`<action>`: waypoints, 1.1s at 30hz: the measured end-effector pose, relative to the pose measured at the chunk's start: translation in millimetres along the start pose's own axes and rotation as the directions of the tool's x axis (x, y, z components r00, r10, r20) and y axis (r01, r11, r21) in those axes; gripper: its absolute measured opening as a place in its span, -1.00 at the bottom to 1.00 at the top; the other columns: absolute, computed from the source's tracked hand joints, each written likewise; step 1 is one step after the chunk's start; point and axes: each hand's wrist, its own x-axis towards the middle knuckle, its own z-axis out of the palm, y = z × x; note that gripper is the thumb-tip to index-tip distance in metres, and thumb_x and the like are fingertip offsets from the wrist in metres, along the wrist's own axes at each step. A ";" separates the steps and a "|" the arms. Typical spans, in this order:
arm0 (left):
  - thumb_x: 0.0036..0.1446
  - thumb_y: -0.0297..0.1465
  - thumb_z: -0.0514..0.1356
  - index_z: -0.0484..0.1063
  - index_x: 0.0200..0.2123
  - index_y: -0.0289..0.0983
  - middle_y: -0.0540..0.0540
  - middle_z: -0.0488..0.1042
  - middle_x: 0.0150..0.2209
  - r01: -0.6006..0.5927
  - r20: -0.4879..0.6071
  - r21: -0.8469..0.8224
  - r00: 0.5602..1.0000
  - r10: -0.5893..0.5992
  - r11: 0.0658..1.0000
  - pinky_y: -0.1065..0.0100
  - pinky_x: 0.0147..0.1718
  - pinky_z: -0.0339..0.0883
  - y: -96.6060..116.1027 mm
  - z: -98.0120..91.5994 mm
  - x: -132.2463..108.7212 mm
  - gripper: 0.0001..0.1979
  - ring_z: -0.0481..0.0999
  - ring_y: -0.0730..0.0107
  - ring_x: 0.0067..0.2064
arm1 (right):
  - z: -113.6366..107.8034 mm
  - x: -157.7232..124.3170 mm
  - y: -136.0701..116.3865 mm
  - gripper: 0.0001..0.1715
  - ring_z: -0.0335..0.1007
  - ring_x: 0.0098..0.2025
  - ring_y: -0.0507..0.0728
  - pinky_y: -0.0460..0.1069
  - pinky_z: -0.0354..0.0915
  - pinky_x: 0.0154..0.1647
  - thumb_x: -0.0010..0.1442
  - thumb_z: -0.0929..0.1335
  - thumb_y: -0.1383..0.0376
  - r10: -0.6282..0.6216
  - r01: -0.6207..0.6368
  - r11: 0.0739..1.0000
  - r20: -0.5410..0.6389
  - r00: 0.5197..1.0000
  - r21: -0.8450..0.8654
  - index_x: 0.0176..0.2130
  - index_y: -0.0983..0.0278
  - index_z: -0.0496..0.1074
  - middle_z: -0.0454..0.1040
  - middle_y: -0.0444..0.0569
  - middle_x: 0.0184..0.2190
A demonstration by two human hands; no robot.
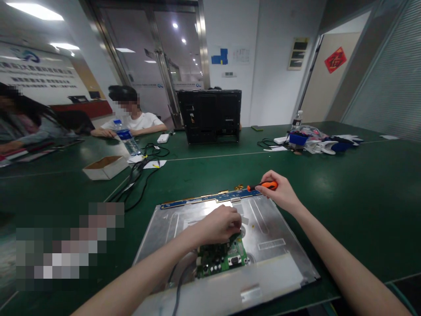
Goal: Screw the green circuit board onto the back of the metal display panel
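Note:
A flat metal display panel (226, 219) lies back side up on the green table in front of me. Along its far edge runs a blue circuit strip (197, 201). A green circuit board (222, 259) sits on the panel's near middle. Over that board's far edge is my left hand (221, 224), its fingers curled together; whatever is between the fingertips is hidden. My right hand (279, 193) grips an orange and black screwdriver (265, 186) above the panel's far right corner, its tip end pointing left. A dark cable (179, 285) runs across the panel's near left.
An open white box (105, 167), black cables (134, 180) and a water bottle (126, 137) stand to the left. Further back is a black monitor frame (209, 116). Gloves and a blue box (297, 138) lie at back right. Two people sit across the table at left.

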 end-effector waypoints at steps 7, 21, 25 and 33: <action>0.11 -0.54 0.24 0.46 -0.37 -0.26 -0.05 0.51 -0.37 0.006 0.008 -0.070 1.000 -0.006 0.998 0.41 -0.37 0.22 -4.5 3.5 -0.5 -0.93 0.47 0.32 -0.34 | 2.4 -1.8 -3.4 -0.62 0.27 -0.54 0.00 -0.10 0.22 -0.53 0.04 0.48 0.06 -0.029 0.030 0.999 0.030 0.999 -0.018 -0.38 0.24 0.32 0.39 -0.16 -0.50; 0.11 -0.54 0.22 0.56 -0.35 -0.28 -0.06 0.56 -0.38 0.038 0.013 -0.273 0.999 -0.035 0.961 0.43 -0.33 0.27 -9.2 0.9 -2.7 -0.88 0.49 0.35 -0.35 | -6.2 -3.9 -13.4 -0.62 0.35 -0.48 0.04 -0.07 0.26 -0.44 0.01 0.49 0.09 -0.069 0.070 0.997 0.050 0.996 -0.027 -0.33 0.23 0.32 0.47 -0.13 -0.49; 0.08 -0.51 0.27 0.57 -0.37 -0.29 -0.04 0.57 -0.40 0.069 0.010 -0.335 0.998 -0.070 0.940 0.44 -0.35 0.28 -11.7 2.5 -0.8 -0.94 0.50 0.37 -0.37 | -11.7 -6.3 -20.9 -0.54 0.30 -0.55 0.02 -0.10 0.22 -0.52 -0.05 0.51 0.07 -0.038 0.037 0.999 0.086 0.996 0.016 -0.27 0.22 0.31 0.47 -0.15 -0.51; 0.04 -0.52 0.30 0.57 -0.40 -0.31 -0.01 0.54 -0.44 0.109 0.035 -0.458 0.994 -0.105 0.882 0.45 -0.38 0.25 -14.9 4.8 1.6 -0.96 0.48 0.39 -0.39 | -2.4 -12.5 -33.8 -0.55 0.23 -0.58 0.01 -0.08 0.21 -0.59 -0.01 0.49 -0.03 -0.085 0.083 0.985 0.008 0.996 0.152 -0.38 0.23 0.35 0.32 -0.18 -0.52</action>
